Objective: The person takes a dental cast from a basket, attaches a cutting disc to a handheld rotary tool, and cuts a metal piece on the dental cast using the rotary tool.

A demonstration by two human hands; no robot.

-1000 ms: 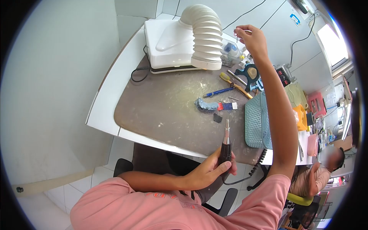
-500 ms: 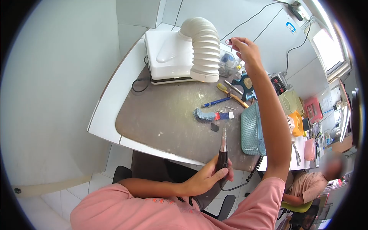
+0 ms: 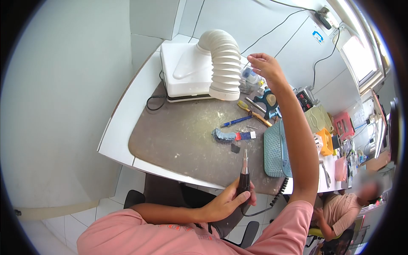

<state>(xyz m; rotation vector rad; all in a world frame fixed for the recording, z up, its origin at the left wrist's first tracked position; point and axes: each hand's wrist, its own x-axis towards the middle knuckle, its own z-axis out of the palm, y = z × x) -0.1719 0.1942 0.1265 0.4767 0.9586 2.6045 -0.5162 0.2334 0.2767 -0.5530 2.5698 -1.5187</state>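
My left hand (image 3: 231, 199) is wrapped round a dark rotary handpiece (image 3: 244, 180), its silver tip pointing up over the bench's near edge. A coiled black cord (image 3: 278, 197) hangs beside it. My right hand (image 3: 265, 69) is raised at the back, just right of the white ribbed hose (image 3: 225, 63). Its fingers are bent but apart, and I see nothing between them. On the grey mat between my hands lie a blue-grey dental model (image 3: 224, 135), a strip of red, blue and white pieces (image 3: 246, 135), and a small dark square (image 3: 235, 148).
The hose joins a white box unit (image 3: 185, 68). A blue pen (image 3: 236, 121), a wooden-handled brush (image 3: 255, 113) and a dark blue articulator-like frame (image 3: 268, 102) lie by a teal basket (image 3: 276, 148). A seated co-worker (image 3: 340, 208) is at the right.
The small dark item with a red ring and thin shaft in my right fingers no longer shows. The view has shifted slightly; my left hand still grips the handpiece.
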